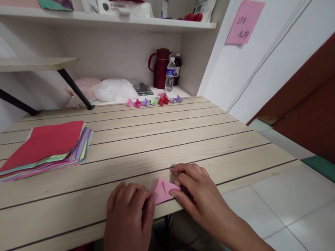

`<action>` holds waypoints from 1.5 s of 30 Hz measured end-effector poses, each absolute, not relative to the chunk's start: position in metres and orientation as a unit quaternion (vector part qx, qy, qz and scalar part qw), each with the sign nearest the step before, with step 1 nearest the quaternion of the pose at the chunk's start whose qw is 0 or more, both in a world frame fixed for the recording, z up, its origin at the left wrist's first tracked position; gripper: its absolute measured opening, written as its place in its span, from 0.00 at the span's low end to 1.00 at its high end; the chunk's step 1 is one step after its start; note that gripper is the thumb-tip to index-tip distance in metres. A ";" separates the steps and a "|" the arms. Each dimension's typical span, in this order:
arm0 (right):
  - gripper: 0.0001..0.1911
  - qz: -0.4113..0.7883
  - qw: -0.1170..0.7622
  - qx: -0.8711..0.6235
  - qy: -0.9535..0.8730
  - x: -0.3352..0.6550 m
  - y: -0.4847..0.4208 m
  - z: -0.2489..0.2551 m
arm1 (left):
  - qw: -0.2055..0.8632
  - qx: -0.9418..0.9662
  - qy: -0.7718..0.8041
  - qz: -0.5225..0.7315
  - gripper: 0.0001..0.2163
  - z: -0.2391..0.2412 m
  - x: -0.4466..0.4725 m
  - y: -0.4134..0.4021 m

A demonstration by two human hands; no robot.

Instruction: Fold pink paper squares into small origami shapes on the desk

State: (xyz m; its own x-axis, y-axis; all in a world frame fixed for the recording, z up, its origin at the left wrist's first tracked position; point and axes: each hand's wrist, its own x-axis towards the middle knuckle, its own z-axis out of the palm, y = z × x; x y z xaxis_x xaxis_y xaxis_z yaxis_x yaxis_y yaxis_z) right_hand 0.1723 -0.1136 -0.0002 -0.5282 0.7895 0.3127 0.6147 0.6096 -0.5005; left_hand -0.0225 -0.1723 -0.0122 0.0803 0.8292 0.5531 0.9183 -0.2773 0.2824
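A small piece of folded pink paper (163, 190) lies near the front edge of the table, between my two hands. My left hand (128, 208) is curled, with thumb and forefinger closed on the paper's left corner. On the other side, my right hand (197, 193) pinches the right corner between thumb and forefinger. A crease or slit shows in the middle of the pink paper, and its top comes to a point. The fingertips partly cover both corners.
A stack of coloured paper squares (47, 145), red on top, sits at the left. Several small folded paper pieces (146, 102) line the table's back edge. Behind them stand a dark red jug (161, 69) and a water bottle (169, 74). A shelf leg (75, 89) rises at back left.
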 end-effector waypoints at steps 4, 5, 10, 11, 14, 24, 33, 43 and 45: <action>0.03 0.163 0.246 -0.405 -0.866 0.174 -0.113 0.000 | 0.079 -0.717 -0.615 -0.317 0.05 -0.017 -0.022 -0.173; 0.02 0.162 0.245 -0.396 -0.870 0.175 -0.113 0.001 | 0.086 -0.725 -0.610 -0.309 0.04 -0.018 -0.024 -0.173; 0.15 0.191 0.261 -0.343 -0.882 0.182 -0.110 0.001 | 0.118 -0.771 -0.565 -0.268 0.06 -0.021 -0.033 -0.177; 0.16 0.198 0.262 -0.336 -0.883 0.183 -0.109 0.001 | 0.122 -0.777 -0.557 -0.267 0.07 -0.021 -0.034 -0.178; 0.13 0.213 0.264 -0.321 -0.884 0.186 -0.109 0.003 | 0.138 -0.777 -0.545 -0.283 0.10 -0.021 -0.035 -0.179; 0.04 0.228 0.275 -0.361 -0.861 0.184 -0.109 0.004 | 0.111 -0.766 -0.577 -0.261 0.03 -0.024 -0.034 -0.173; 0.01 0.200 0.287 -0.396 -0.849 0.185 -0.103 -0.001 | 0.101 -0.725 -0.630 -0.258 0.03 -0.024 -0.024 -0.166; 0.04 0.153 0.263 -0.434 -0.848 0.174 -0.102 -0.003 | 0.106 -0.722 -0.632 -0.260 0.05 -0.026 -0.027 -0.167; 0.04 0.146 0.256 -0.441 -0.848 0.174 -0.102 -0.002 | 0.121 -0.714 -0.636 -0.265 0.04 -0.026 -0.026 -0.166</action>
State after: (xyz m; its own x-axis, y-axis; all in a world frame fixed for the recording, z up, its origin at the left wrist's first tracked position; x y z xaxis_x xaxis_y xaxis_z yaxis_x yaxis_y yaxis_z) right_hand 0.1739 -0.1019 -0.0025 -0.4800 0.8226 0.3049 0.6726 0.5682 -0.4741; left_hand -0.0258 -0.1664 -0.0259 0.0490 0.8449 0.5327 0.9730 -0.1608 0.1655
